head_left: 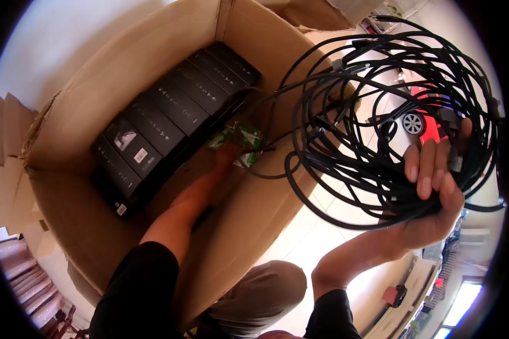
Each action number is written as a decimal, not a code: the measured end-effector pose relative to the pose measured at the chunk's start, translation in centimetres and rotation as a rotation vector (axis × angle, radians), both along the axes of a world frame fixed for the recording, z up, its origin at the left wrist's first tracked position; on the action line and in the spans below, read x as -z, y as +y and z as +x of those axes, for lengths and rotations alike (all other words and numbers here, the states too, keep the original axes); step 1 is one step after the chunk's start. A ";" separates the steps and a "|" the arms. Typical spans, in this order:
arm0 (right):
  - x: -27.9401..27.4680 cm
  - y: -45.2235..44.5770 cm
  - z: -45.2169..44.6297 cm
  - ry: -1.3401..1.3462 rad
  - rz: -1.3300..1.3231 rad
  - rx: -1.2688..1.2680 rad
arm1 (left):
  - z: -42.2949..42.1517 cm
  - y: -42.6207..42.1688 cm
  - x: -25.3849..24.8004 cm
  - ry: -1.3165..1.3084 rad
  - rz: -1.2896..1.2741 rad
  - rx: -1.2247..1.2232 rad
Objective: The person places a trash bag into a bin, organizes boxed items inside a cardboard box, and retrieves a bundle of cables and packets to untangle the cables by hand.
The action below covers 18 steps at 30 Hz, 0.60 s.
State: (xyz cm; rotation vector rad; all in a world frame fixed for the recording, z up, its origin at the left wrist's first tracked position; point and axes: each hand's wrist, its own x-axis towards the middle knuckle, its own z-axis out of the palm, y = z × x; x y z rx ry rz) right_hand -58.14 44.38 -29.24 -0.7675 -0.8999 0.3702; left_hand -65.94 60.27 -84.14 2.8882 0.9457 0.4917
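A thick bundle of coiled black cables [350, 164] fills the right side of the view, and my right hand [435, 181] is wrapped round its lower part, holding it up beside the carton. Deep inside the large open cardboard box [266, 198], my left hand [229, 152] reaches down to a green and white packet [249, 138]. Its fingers are blurred and dark, so their pose is unclear. A loose cable runs from the bundle into the box near that hand. Black product boxes [158, 124] stand in a row along the box's far left side.
A red toy car [427, 107] is behind the cables on the right. Rolls in clear wrap [31, 277] lie at the lower left. My knee [266, 294] is at the box's near edge, and a shelf [401, 299] stands at the lower right.
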 end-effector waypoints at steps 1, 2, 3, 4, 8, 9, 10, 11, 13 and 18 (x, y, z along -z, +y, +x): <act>0.2 0.0 0.0 -0.002 0.014 -0.010 | 0.1 -0.2 -0.7 0.081 0.067 0.005; 0.2 -0.2 0.3 -0.010 0.012 -0.019 | -0.3 -0.1 -2.8 0.247 0.113 0.057; 0.3 -0.3 0.6 -0.017 0.009 -0.028 | -0.2 0.2 -2.3 0.310 0.180 0.081; 0.3 -0.5 0.8 -0.025 0.006 -0.036 | -0.1 0.5 -1.9 0.369 0.249 0.106; 0.2 -0.4 0.8 -0.014 0.002 0.012 | 1.5 0.6 3.8 0.175 -0.295 -0.045; 0.1 -0.2 0.5 -0.005 0.000 0.037 | 1.7 0.5 4.1 0.169 -0.430 -0.054; 0.0 -0.2 0.3 0.004 -0.001 0.060 | 1.9 0.4 4.3 0.163 -0.561 -0.072; 0.1 -0.3 0.1 0.016 -0.001 0.041 | 2.2 0.7 4.8 0.203 -0.466 -0.029; 0.0 0.0 -0.3 0.022 0.002 0.044 | 2.5 1.6 5.6 0.281 -0.268 0.053; -0.7 0.1 -1.2 0.041 -0.075 0.156 | 2.0 2.7 4.5 0.335 -0.067 0.157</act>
